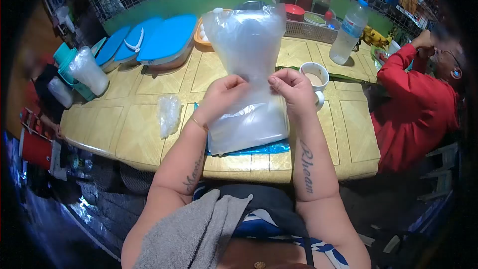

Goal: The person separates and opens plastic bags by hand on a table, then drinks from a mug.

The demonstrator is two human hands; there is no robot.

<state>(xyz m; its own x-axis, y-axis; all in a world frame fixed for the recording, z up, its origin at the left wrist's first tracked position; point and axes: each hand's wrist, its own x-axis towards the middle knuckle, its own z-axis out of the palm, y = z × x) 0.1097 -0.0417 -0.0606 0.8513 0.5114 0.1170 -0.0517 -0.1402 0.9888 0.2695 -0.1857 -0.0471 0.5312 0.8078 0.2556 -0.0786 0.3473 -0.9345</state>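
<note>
Fingers pinched, my left hand (pixel 225 97) and my right hand (pixel 295 89) grip the two sides of a clear plastic bag (pixel 246 40). Its puffed upper part stands away from me, and it narrows between my hands. Below it lies a flat stack of clear plastic bags (pixel 246 129), on a blue plastic wrapper (pixel 276 147) at the table's near edge. Left of my left forearm is a small crumpled clear bag (pixel 169 114). A white mug (pixel 313 77) with a brown drink stands just beyond my right hand. My left fingertips are slightly blurred.
Blue-lidded containers (pixel 167 40) and a teal pitcher with plastic bags (pixel 72 72) stand at the left of the tiled table (pixel 124 137). A water bottle (pixel 348 32) and condiment basket (pixel 311 32) are at the back right. A person in red (pixel 416 104) sits at right.
</note>
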